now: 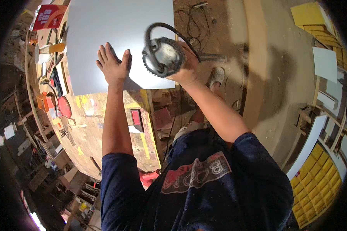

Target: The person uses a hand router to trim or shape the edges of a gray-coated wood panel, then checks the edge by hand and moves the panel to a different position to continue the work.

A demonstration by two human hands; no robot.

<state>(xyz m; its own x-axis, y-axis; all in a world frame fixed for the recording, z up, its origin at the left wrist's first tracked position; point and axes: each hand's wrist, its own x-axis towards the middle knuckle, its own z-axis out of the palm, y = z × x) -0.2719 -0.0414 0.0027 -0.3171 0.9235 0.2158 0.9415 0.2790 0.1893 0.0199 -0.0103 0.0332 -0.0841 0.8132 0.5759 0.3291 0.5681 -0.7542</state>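
A smooth grey-white panel point(90, 71) lies on the wooden workbench. My left hand point(112, 67) rests on it, palm down with fingers spread and nothing held. At the panel's right edge, my right hand point(187, 69) is wrapped round a corded trim router point(165, 57). Seen from above, the router has a round silver top and a black ribbed rim; its black cord loops up and over to the right. The router body hides part of my right fingers, and its underside cannot be seen.
Hand tools, an orange box point(42, 101) and a red disc point(64, 107) crowd the bench's left side. A black-and-red rectangular item point(136, 117) lies near its front edge. Cables point(196, 23) trail on the floor; panels point(324, 63) lean at the right.
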